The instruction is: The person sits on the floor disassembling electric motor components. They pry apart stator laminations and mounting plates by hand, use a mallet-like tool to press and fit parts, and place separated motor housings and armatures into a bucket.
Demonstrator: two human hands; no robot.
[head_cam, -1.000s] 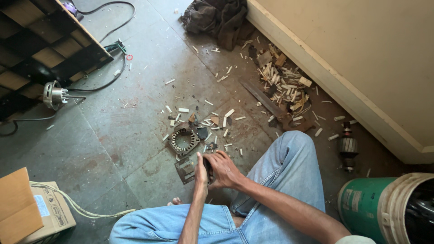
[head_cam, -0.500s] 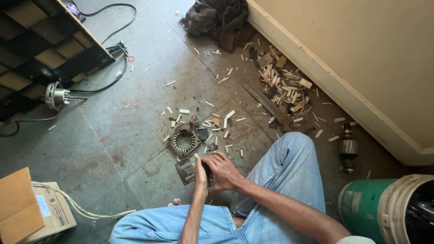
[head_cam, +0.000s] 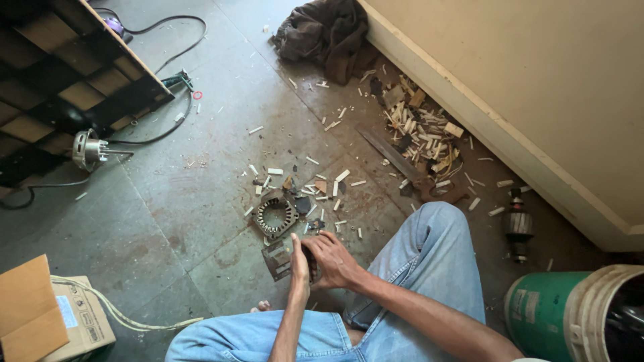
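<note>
Grey stone floor (head_cam: 174,201), scattered wood chips (head_cam: 419,131)

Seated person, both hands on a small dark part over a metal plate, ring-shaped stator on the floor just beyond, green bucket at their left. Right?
One slip: the green bucket stands at the person's right, not left, as the head view shows. The rest holds: left hand and right hand meet on the small dark part over the metal plate, with the ring-shaped stator just beyond.

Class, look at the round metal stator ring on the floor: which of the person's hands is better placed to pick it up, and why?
Probably the left hand: it lies nearer the stator ring, while the right hand sits farther off, gripping a small dark part.
</note>
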